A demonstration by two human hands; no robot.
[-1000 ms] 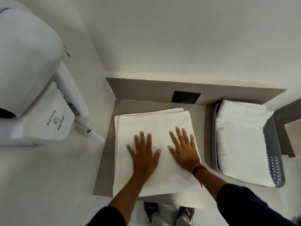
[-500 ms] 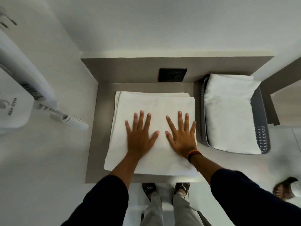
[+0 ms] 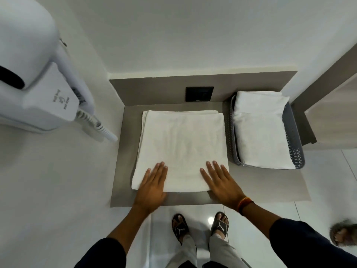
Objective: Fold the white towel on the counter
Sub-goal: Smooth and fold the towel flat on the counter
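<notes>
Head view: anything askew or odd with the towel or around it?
Nothing major. The folded white towel lies flat on the grey counter; its layers are slightly offset along the far and left edges. Left hand and right hand rest flat at its near edge. The grey perforated basket of white linen sits square.

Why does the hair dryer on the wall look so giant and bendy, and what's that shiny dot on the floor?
Head view: the wide-angle lens swells the near hair dryer and bends edges; the dot is light glare on glossy tile.
</notes>
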